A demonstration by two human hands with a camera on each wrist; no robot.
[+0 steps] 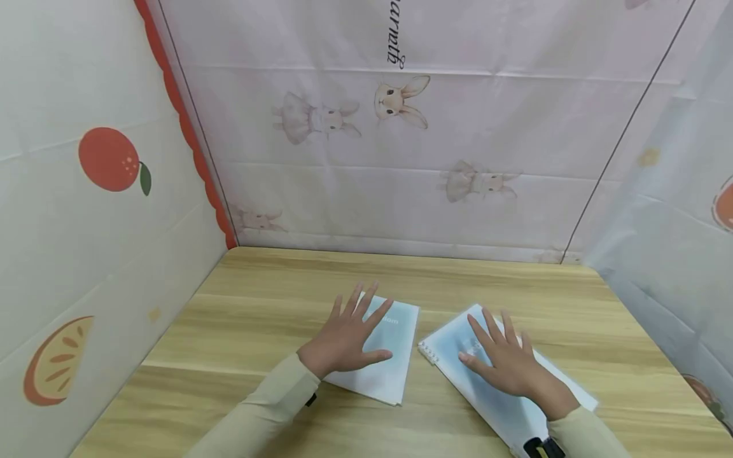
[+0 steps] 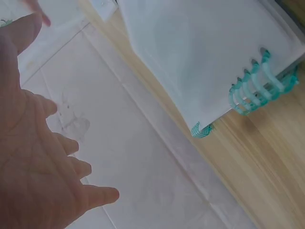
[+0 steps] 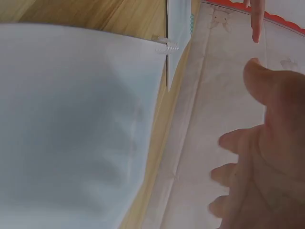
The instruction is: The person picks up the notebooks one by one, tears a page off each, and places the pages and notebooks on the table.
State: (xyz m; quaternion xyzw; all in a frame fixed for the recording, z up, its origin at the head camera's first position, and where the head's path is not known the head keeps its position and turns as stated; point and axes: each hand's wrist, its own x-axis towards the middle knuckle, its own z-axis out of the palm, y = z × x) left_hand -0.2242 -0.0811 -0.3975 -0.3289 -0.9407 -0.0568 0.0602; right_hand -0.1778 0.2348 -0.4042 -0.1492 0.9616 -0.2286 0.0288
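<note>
My left hand (image 1: pixel 346 340), fingers spread and straight, is over a pale blue notebook (image 1: pixel 395 375), covering part of its printed cover. Teal binding rings (image 2: pixel 259 83) run along one edge of this notebook in the left wrist view. Over a second blue-and-white notebook (image 1: pixel 487 401), which lies at a slant, my right hand (image 1: pixel 512 366) spreads its fingers. White coil binding (image 1: pixel 427 353) lines that notebook's left end. In the right wrist view its broad cover (image 3: pixel 71 119) carries the hand's shadow, with a gap between palm and cover. Neither hand grips anything.
Both notebooks lie on a wood-grain table (image 1: pixel 275 273), a narrow strip of wood between them. Behind the table hangs a pale sheet (image 1: pixel 343 191) printed with rabbits; fruit-printed sheets (image 1: pixel 51 242) stand on either side. A dark wrist strap (image 1: pixel 544 448) shows at the right sleeve.
</note>
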